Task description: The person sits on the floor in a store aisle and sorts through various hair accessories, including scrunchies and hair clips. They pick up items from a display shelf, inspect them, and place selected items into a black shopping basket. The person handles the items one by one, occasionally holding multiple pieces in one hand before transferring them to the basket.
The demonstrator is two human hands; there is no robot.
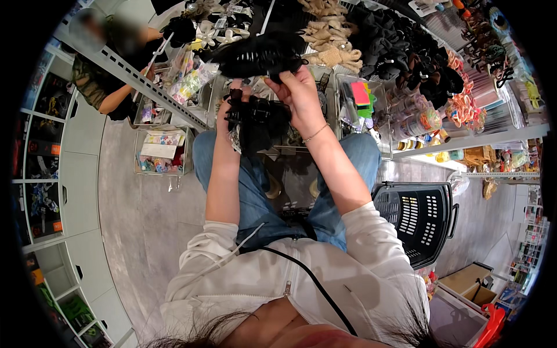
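My left hand (226, 108) holds a bunch of black hair claw clips (259, 124) with dark fabric trim, over my knees. The bunch hides part of the fingers. With thumb and fingers, my right hand (300, 93) pinches the lower edge of a black hair accessory (256, 54) with claw teeth, beneath a white display hook (267, 19). Whether that piece hangs on the hook cannot be told. Beige knitted bows (333, 56) hang just right of it, and black fabric scrunchies (383, 48) farther right.
A black plastic shopping basket (413, 222) stands on the floor to my right. Clear bins (163, 150) of packaged accessories sit at left and ahead. A slotted white post (143, 78) rises at front left, with another person's arm (115, 100) beyond it.
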